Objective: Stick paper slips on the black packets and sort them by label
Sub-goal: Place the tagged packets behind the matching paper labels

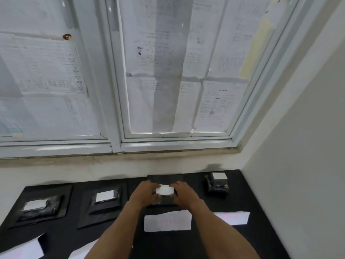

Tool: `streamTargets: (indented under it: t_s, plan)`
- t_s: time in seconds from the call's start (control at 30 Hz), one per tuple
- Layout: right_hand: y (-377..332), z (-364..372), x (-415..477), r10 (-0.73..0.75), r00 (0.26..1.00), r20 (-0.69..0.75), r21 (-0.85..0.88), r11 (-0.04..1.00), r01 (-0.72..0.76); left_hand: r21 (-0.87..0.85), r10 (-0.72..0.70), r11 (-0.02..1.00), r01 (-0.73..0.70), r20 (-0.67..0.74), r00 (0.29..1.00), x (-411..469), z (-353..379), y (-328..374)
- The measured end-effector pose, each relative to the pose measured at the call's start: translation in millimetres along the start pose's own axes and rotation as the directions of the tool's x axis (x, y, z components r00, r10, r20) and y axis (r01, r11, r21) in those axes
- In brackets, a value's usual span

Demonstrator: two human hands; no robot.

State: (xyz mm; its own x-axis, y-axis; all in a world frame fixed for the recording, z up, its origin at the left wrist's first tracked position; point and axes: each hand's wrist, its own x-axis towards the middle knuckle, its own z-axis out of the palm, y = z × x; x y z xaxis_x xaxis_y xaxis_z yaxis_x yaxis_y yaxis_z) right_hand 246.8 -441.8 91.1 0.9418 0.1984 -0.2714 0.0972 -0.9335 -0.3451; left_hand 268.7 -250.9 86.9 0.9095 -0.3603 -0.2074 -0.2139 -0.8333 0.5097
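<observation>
Well left of the fingers, a far-left packet [37, 209] and a second packet [105, 200], each topped with a white slip, lie on the black desk [237, 200]. The left hand [144, 193] and right hand [184, 193] face each other, fingers curled narrowly round the two ends of the middle packet [164, 200], its paper slip [164, 190] lying between their fingertips. A white sheet [167, 221] lies just nearer than the fingers, and a right-hand packet [217, 186], also carrying a slip, sits to their right.
</observation>
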Motion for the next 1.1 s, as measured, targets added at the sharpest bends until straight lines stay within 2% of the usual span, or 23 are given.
streamTargets:
  t_s: [0.1, 0.33, 0.53, 0.87, 1.1]
  plan:
    - [20, 8, 24, -0.022, 0.999, 0.036, -0.046, 0.999, 0.023, 0.006, -0.057, 0.998, 0.057, 0.016, 0.998, 25, 14, -3]
    - [58, 31, 65, -0.035, 0.998, 0.045, -0.022, 0.999, 0.036, -0.010, -0.119, 0.993, 0.120, 0.039, 0.992, 67, 48, -8]
    - [70, 48, 94, -0.026, 0.997, 0.068, -0.003, 1.000, 0.026, -0.032, -0.181, 0.983, 0.182, 0.048, 0.982, 92, 66, -20]
    - [76, 75, 108, -0.026, 0.991, 0.132, -0.090, 0.995, 0.038, -0.035, -0.247, 0.967, 0.253, 0.122, 0.961, 107, 85, -37]
    - [83, 72, 106, -0.007, 0.997, 0.074, 0.015, 1.000, 0.006, -0.061, -0.259, 0.962, 0.267, 0.110, 0.960, 109, 86, -41]
